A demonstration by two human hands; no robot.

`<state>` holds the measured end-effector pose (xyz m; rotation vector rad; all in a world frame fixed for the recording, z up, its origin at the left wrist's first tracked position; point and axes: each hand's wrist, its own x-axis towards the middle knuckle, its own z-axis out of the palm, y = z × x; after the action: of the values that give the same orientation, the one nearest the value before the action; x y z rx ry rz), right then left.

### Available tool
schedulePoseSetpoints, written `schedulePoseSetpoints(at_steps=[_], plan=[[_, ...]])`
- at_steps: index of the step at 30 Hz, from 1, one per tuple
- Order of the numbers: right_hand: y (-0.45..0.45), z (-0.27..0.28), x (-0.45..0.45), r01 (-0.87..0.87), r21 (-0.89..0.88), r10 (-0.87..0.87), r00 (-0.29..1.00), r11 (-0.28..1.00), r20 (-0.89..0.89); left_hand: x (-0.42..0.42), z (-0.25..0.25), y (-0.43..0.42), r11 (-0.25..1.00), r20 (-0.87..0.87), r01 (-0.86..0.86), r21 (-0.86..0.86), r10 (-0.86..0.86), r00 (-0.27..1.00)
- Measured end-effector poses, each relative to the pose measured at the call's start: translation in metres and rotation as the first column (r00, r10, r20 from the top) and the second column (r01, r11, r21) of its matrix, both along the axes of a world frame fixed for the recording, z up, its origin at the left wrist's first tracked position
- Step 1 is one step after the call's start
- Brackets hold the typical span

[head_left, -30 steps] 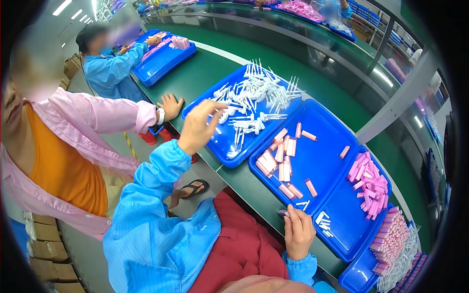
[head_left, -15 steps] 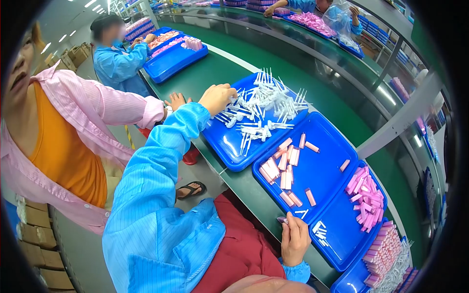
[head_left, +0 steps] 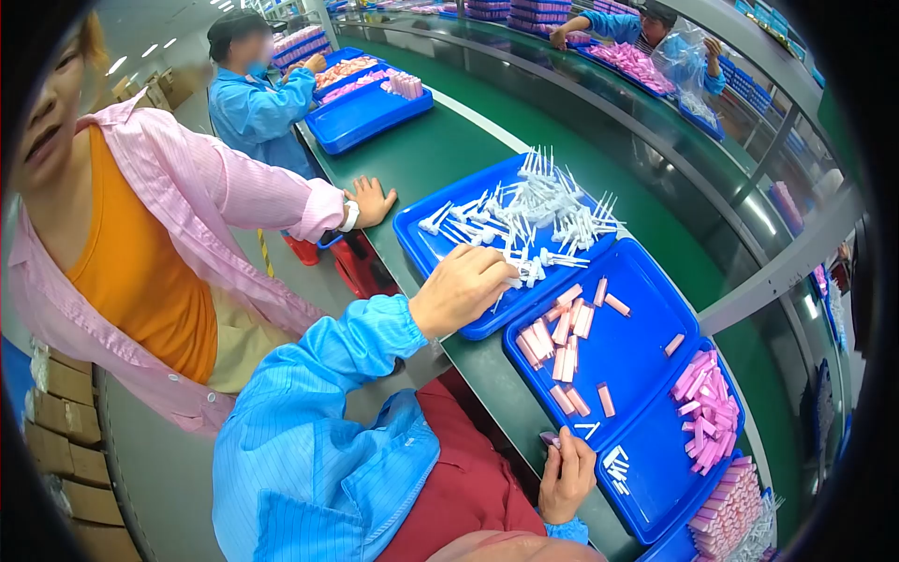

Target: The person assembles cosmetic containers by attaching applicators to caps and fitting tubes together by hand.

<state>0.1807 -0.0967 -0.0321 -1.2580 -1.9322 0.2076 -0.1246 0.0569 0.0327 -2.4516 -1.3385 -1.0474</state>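
My left hand is over the near edge of a blue tray heaped with white thin-stemmed parts. Its fingers are pinched beside the lowest parts; whatever they hold is too small to make out. Near the table's front edge, my right hand grips a small purplish piece between thumb and fingers. Just beyond it lie a middle blue tray with pale pink blocks, and another blue tray with small white pieces and brighter pink blocks.
A person in a pink shirt stands at the left, one hand flat on the green table. Farther back, a person in blue works by more trays. A metal post rises at the right.
My left hand has moved from the tray's far left side to its near edge, fingers now pinched. My right hand stays with the purplish piece. The view has shifted, showing more of the far line.
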Motion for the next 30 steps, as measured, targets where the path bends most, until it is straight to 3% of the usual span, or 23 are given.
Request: schedulePoseSetpoints(at_steps=[3, 10, 13, 26, 30], plan=[[-0.004, -0.004, -0.001, 0.014, 0.013, -0.014, 1.0, 1.0, -0.007, 0.01, 0.01, -0.009, 0.992, 0.125, -0.058, 0.112, 0.044, 0.991], [-0.002, -0.007, 0.0, 0.0, 0.066, 0.0, 1.0, 0.998, 0.007, 0.023, -0.004, -0.008, 0.999, 0.297, -0.035, -0.019, 0.039, 0.954], [-0.002, -0.007, -0.001, 0.001, 0.058, -0.002, 1.0, 0.998, 0.006, 0.025, -0.008, -0.01, 0.999, 0.306, 0.02, -0.029, -0.01, 0.952], [-0.002, -0.007, 0.0, 0.005, 0.068, -0.007, 1.0, 0.998, 0.023, 0.02, -0.002, -0.006, 0.999, 0.316, -0.035, -0.026, 0.042, 0.948], [-0.001, -0.008, 0.001, 0.004, 0.062, -0.005, 1.0, 0.998, 0.008, 0.001, 0.024, 0.0, 0.985, 0.257, -0.107, 0.135, 0.069, 0.964]])
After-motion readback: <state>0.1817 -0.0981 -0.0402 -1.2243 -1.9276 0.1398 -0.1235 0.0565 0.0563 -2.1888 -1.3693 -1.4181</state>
